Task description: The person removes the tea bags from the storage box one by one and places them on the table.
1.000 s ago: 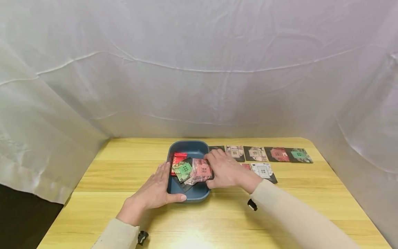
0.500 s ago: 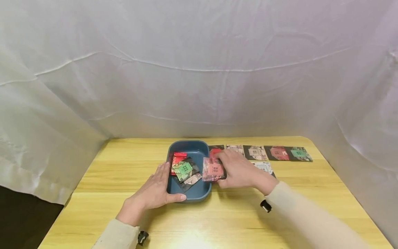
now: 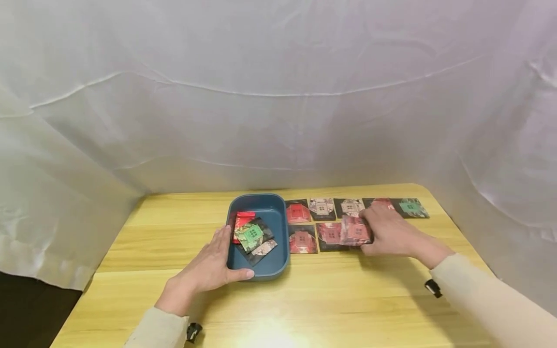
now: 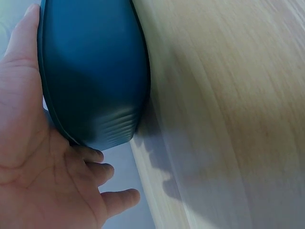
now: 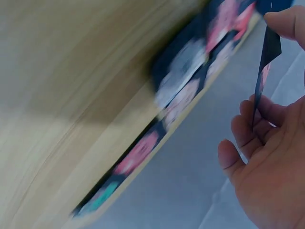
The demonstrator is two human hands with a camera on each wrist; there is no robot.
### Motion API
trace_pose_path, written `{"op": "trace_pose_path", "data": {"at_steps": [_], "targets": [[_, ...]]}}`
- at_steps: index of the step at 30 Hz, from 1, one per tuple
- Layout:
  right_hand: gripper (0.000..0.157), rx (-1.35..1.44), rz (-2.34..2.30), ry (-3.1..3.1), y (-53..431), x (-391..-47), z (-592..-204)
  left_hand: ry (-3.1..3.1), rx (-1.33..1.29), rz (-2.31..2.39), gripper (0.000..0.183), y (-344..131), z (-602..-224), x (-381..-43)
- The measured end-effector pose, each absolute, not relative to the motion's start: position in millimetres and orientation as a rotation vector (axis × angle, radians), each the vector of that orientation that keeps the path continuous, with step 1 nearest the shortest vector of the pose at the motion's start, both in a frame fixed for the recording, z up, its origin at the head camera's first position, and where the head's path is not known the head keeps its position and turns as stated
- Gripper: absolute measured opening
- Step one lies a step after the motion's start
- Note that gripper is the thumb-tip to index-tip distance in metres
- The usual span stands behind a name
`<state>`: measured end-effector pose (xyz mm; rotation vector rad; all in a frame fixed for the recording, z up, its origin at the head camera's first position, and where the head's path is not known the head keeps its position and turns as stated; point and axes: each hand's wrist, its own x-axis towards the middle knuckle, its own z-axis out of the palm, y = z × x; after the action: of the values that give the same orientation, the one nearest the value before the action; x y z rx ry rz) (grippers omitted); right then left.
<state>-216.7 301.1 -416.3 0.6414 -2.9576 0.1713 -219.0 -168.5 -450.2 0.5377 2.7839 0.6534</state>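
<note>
My right hand [image 3: 389,237] pinches a square flat packet [image 3: 354,231] with a pink label between thumb and fingers. It hovers over the right part of the front row of packets, partly covering a red-pink packet [image 3: 329,236]. In the right wrist view the held packet [image 5: 270,45] appears edge-on. My left hand [image 3: 204,268] rests against the left side of a blue bin [image 3: 285,237], its thumb on the near rim and its fingers fairly straight. Inside lie a red packet [image 3: 245,218], a green-labelled packet [image 3: 251,234] and a pale-patterned black packet [image 3: 264,248], overlapping.
Right of the bin, several packets form a back row, from a red one [image 3: 298,211] to a green one [image 3: 410,207]. Another packet [image 3: 302,240] starts the front row. A white-labelled packet [image 5: 183,71] shows in the right wrist view. White cloth [image 3: 278,130] hangs behind the wooden table [image 3: 326,304].
My right hand has lifted the pink-labelled packet out of the bin and carried it right, over the front row. The left hand keeps its place at the bin. The head view has shifted slightly.
</note>
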Motion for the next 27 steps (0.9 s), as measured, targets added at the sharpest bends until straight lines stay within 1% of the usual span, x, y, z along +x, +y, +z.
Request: {"op": "trace_pose_path", "data": {"at_steps": [4,7,11,21,24,27], "targets": [[0.094,0.614,0.086,-2.956,327.7,-215.2,-415.9,2.787,0.54,0.657,0.138,-171.5,-451.2,-218.2],[0.092,0.611,0.046,-2.939,343.0,-215.8,-415.2,2.786,0.535,0.653,0.138,-173.5,-451.7,-217.4],[0.081,0.583,0.025,-2.96,359.9,-215.4,-413.5,2.786,0.538,0.654,0.138,-174.5,-452.1,-217.7],[0.089,0.535,0.006,-3.09,396.1,-217.7,-423.7,2.809,0.578,0.625,0.14,-171.4,-449.5,-218.9],[0.094,0.516,-0.011,-3.122,401.7,-218.4,-429.6,2.822,0.597,0.592,0.139,-168.7,-447.6,-219.5],[0.095,0.516,-0.026,-3.139,400.1,-220.7,-433.4,2.828,0.607,0.571,0.139,-166.7,-445.5,-219.9]]}}
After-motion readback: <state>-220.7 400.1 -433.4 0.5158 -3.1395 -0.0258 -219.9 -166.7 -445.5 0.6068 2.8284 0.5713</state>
